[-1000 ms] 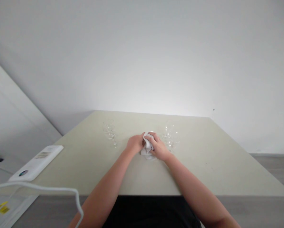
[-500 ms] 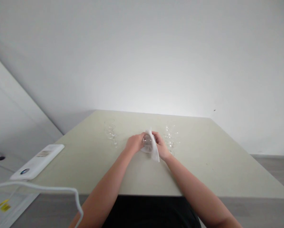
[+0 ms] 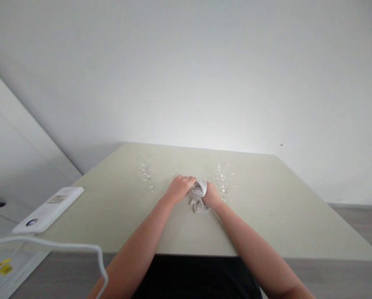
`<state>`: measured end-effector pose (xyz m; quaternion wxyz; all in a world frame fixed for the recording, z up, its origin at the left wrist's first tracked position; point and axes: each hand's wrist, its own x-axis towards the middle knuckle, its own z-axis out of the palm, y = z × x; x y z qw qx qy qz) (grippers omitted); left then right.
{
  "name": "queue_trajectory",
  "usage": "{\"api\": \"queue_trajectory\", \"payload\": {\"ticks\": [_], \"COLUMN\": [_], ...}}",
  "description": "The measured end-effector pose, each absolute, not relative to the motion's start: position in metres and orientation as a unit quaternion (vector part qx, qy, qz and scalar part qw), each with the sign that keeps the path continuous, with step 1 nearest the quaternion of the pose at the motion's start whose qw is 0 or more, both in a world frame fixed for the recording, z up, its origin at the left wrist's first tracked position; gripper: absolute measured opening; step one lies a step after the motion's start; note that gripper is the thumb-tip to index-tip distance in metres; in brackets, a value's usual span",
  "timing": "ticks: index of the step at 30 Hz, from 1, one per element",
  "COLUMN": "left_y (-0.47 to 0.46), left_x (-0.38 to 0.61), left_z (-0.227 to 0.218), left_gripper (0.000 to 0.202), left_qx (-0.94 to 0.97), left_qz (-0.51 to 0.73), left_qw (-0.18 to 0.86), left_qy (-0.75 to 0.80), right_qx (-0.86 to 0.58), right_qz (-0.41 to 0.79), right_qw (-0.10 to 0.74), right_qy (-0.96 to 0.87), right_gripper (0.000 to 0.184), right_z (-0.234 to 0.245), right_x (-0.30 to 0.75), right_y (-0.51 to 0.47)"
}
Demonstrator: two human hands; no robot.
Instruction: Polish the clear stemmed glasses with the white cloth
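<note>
My left hand [image 3: 179, 187] is closed around a clear glass [image 3: 194, 189] held over the middle of the beige table [image 3: 267, 224]. My right hand [image 3: 211, 197] presses a crumpled white cloth [image 3: 199, 198] against that glass, fingers curled into the cloth. Most of the held glass is hidden by the cloth and my fingers. One clear stemmed glass [image 3: 144, 170] stands to the left of my hands. A small group of clear glasses [image 3: 225, 179] stands just right of my right hand.
A white flat device [image 3: 49, 209] lies at the table's left edge. A white cable [image 3: 64, 246] loops across the lower left. A plain white wall rises behind the table. Grey floor shows at the right.
The cloth hung loose half a second ago; now it is bunched against the glass under my right hand. Both hands have turned a little around the glass.
</note>
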<state>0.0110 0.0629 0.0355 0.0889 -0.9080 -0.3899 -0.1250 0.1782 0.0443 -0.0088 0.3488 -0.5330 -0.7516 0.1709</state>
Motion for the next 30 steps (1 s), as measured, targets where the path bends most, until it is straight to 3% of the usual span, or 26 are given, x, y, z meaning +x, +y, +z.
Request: {"api": "queue_trajectory", "payload": {"ticks": [7,12,23,30], "left_y": [0.0624,0.0646,0.0629,0.0640], "left_x": [0.0131,0.0122,0.0145,0.0139], "left_z": [0.0325,0.0308,0.0283,0.0264], "left_gripper": [0.017,0.018,0.015,0.019], "left_qx": [-0.913,-0.911,-0.914,-0.913], "left_qz": [-0.107,-0.104,-0.096,-0.108], "left_qw": [0.065,0.079,0.049,0.054], "left_qy": [-0.388,-0.390,-0.392,-0.390], "right_qx": [-0.551,-0.546,-0.557,-0.598], "right_qz": [0.151,0.145,0.101,0.100], "right_qw": [0.320,0.288,0.246,0.200], "right_qy": [-0.756,-0.773,-0.787,-0.769], "right_gripper": [0.007,0.017,0.009,0.019], "right_z": [-0.0055,-0.0037,0.0006,0.0009], "right_x": [0.1807,0.1807,0.1823,0.1798], "right_y": [0.0371,0.0385,0.0356,0.0380]}}
